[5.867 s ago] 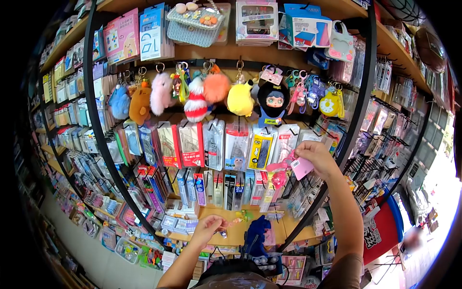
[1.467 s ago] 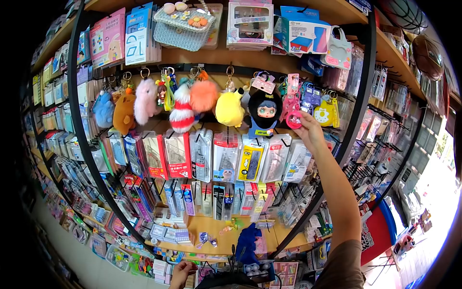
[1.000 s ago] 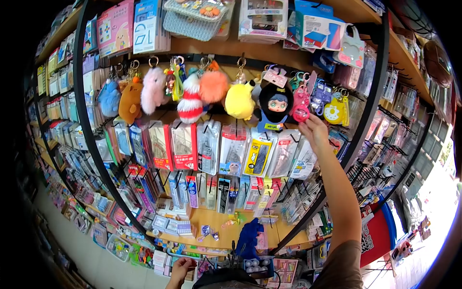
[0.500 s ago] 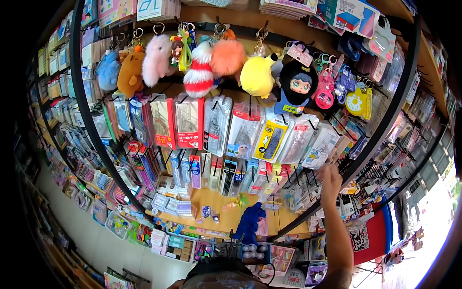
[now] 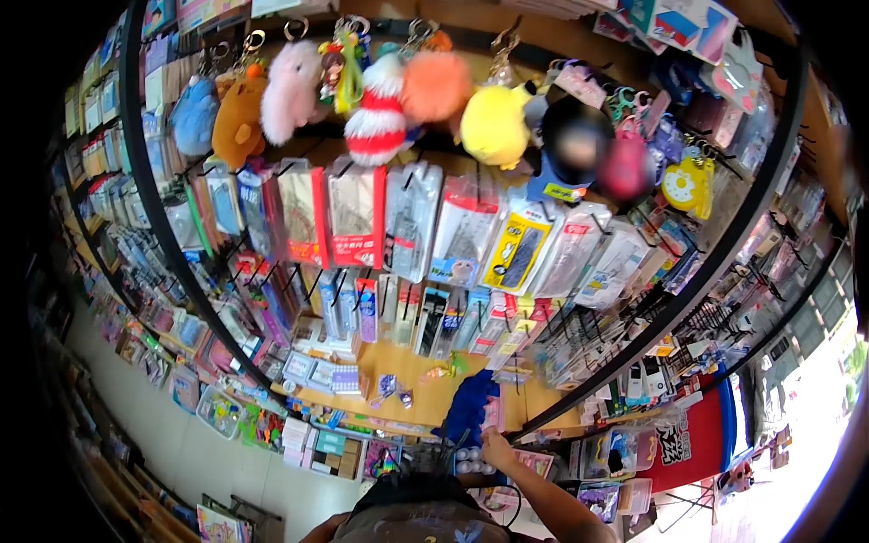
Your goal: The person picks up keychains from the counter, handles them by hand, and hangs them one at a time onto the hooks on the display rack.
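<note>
My right hand (image 5: 495,446) is low in the middle, fingers curled together, at the lower edge of a dark blue cloth (image 5: 466,404) and a pink-edged pack (image 5: 492,414). Whatever the fingers hold, if anything, is too small to make out. Just below and left of the hand, a box with several white round items (image 5: 472,462) stands against the shelf front. Only a bit of my left arm (image 5: 324,528) shows at the bottom edge; the left hand is out of sight.
Hanging packs of rulers (image 5: 358,217) fill hooks in front, below a row of plush keychains (image 5: 493,127). Black frame posts (image 5: 670,317) slope down on both sides. A wooden shelf (image 5: 534,407) holds small boxes (image 5: 312,371). Bins (image 5: 220,412) stand lower left.
My right hand has come down and left from beside the hanging packs to the blue cloth. The view has shifted slightly, and the shelf goods stay in place.
</note>
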Tool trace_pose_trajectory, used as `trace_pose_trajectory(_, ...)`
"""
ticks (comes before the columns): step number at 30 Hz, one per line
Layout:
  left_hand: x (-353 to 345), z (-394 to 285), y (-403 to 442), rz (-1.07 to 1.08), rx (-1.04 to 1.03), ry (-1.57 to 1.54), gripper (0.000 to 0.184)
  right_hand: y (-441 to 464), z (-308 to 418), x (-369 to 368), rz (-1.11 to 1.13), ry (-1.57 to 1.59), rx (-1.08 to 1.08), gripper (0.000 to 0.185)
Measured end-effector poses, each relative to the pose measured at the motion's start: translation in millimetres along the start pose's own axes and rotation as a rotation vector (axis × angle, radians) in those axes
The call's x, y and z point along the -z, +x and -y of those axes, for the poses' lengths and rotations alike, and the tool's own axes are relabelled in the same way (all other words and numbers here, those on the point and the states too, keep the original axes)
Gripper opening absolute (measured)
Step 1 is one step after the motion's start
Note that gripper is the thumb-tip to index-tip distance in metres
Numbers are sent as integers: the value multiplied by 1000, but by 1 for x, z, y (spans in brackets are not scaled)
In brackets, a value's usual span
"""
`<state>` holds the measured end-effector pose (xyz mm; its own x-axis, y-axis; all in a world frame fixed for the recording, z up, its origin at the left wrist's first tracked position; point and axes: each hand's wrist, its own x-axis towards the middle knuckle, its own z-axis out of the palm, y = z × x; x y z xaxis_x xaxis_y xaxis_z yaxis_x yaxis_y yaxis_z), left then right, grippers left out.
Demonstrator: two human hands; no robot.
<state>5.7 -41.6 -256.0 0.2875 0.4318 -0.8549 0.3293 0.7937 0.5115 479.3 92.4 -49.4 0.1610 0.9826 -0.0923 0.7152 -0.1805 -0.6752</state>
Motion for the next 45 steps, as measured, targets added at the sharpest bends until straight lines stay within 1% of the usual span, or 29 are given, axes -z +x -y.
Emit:
trace_pose_trajectory(1,-2,6,6,24,-17,-10,38,-6,-4,-4,57,-63,-36,18)
trace_pose_trajectory(2,-3,13,9,38,-32,-19,39,-6,-15,-12,12,-94,79,9)
trace_pose_trajectory(4,-10,26,14,69,-55,-54,40,-7,-23,-7,145,-150,137,9)
trace_pose_trajectory(6,-15,28,16,77,-75,-91,42,-1,-32,-13,272,-1,-68,12)
trace_pose_trajectory(7,-17,32,15,75,-81,-113,42,1,-34,-16,248,3,-35,17)
trace_pose_trajectory(10,-21,48,14,65,-92,-198,44,7,-28,-21,352,187,-227,22)
trace_pose_trajectory(13,-23,81,14,46,-132,-292,46,33,-39,-36,442,257,-329,22)
trace_pose_trajectory(14,-23,97,17,20,-159,-269,47,43,-42,-43,457,284,-371,21)
trace_pose_trajectory(15,-21,122,26,-57,-233,-42,48,57,-44,-49,441,351,-407,20)
trace_pose_trajectory(17,-28,134,0,-137,-96,-106,47,88,-48,-65,404,491,-478,18)
trace_pose_trajectory(18,-27,136,-10,-178,-28,-132,47,106,-44,-73,383,479,-535,16)
trace_pose_trajectory(19,-23,162,-14,-143,-228,66,52,125,-42,-83,343,466,-578,15)
trace_pose_trajectory(20,-26,182,-33,-243,-388,133,51,144,-40,-92,307,425,-573,15)
trace_pose_trajectory(21,-25,194,-47,-249,-376,230,50,164,-42,-103,249,434,-581,14)
trace_pose_trajectory(22,-25,205,-62,-255,-364,327,50,182,-41,-110,212,537,-574,13)
trace_pose_trajectory(23,-24,207,-75,-239,-203,510,49,201,-42,-117,183,471,-538,11)
trace_pose_trajectory(24,-29,205,-95,-298,-163,455,49,235,-89,-152,89,300,-352,8)
trace_pose_trajectory(25,-35,201,-116,-359,-127,395,49,265,-138,-181,-9,281,-286,10)
trace_pose_trajectory(26,-38,192,-131,-388,-50,323,48,286,-150,-192,-127,82,-205,17)
trace_pose_trajectory(27,-42,188,-140,-411,18,242,48,304,-164,-195,-72,-89,-196,24)
trace_pose_trajectory(30,-55,175,-154,-455,166,53,47,346,-212,-236,-235,-164,-309,32)
trace_pose_trajectory(31,-58,169,-157,-464,194,13,47,394,-327,-286,-462,-894,269,31)
trace_pose_trajectory(32,-61,173,-155,-470,215,-19,47,374,-257,-250,-321,-336,-191,30)
trace_pose_trajectory(33,-62,172,-156,-474,239,-49,46,365,-217,-237,-281,-133,-383,29)
trace_pose_trajectory(34,-64,172,-154,-479,249,-72,46,356,-185,-225,-258,27,-517,28)
trace_pose_trajectory(36,-67,174,-153,-488,262,-106,45,339,-137,-210,-224,287,-709,28)
trace_pose_trajectory(38,-70,176,-151,-495,266,-140,45,324,-108,-202,-204,452,-819,28)
trace_pose_trajectory(40,-71,176,-148,-501,257,-157,44,310,-88,-191,-188,560,-860,29)
trace_pose_trajectory(45,-74,184,-147,-517,227,-205,43,294,-95,-179,-100,804,-705,19)
